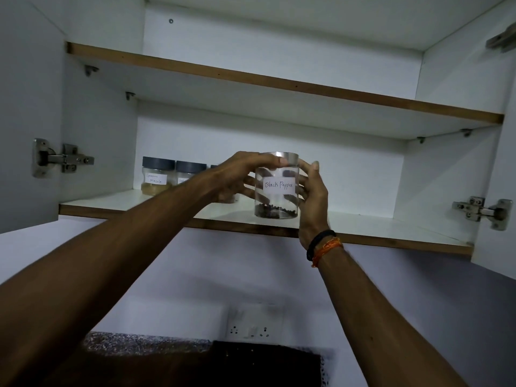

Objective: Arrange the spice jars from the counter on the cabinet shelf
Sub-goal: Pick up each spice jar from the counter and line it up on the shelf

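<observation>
A clear jar (276, 202) labelled "Black Pepper", with a shiny lid and dark peppercorns at the bottom, stands near the front edge of the lower cabinet shelf (377, 230). My left hand (237, 177) grips it from the left with fingers over the lid. My right hand (311, 191) holds its right side, fingers curled behind it. At the shelf's back left stand two grey-lidded jars: one labelled "Masala" (157, 175) and another (190, 170) beside it. A third lid edge peeks out behind my left wrist.
The upper shelf (279, 82) is bare. Both cabinet doors are open, with hinges at the left (60, 159) and right (483, 212). Below, a wall socket (252, 329) sits above a dark counter (167, 356).
</observation>
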Motion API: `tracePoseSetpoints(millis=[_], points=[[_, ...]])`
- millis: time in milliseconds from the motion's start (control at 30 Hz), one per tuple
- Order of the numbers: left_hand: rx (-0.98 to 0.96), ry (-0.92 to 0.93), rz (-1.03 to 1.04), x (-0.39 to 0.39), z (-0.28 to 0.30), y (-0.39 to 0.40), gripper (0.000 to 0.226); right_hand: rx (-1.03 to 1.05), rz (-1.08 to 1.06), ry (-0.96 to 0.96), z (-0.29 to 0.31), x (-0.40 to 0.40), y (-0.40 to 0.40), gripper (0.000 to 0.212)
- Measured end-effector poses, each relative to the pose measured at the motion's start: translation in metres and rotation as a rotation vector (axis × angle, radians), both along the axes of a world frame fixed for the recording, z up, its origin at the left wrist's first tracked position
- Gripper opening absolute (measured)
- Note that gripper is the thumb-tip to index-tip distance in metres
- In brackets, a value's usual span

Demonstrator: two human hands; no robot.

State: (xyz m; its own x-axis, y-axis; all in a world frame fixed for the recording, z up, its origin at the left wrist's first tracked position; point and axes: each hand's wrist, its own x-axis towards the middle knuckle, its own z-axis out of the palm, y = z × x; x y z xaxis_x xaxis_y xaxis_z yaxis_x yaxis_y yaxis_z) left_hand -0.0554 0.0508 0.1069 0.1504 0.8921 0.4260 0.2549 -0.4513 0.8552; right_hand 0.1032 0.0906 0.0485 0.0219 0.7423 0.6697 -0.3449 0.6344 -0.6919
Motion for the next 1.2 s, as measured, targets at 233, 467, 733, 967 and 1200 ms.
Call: tracePoseSetpoints(millis=[233, 467, 733, 967, 1200], points=[[0.014, 0.000, 0.054, -0.019, 0.013, 0.022, 0.053, 0.196, -0.897, -0.541, -0.040, 0.009, 0.038, 0.054], [-0.008, 0.075, 0.118, -0.032, 0.014, 0.053, 0.056, 0.244, -1.164, -0.866, -0.045, 0.010, 0.047, 0.049], [-0.014, 0.092, 0.171, -0.040, 0.001, 0.090, 0.059, 0.292, -1.219, -0.760, -0.050, 0.007, 0.052, 0.050], [-0.002, 0.125, 0.155, -0.043, -0.010, 0.121, 0.035, 0.314, -1.227, -0.723, -0.052, 0.008, 0.055, 0.047], [0.382, 0.519, 0.281, -0.062, 0.010, 0.133, 0.047, 0.373, -1.255, -0.651, -0.055, 0.007, 0.056, 0.045]])
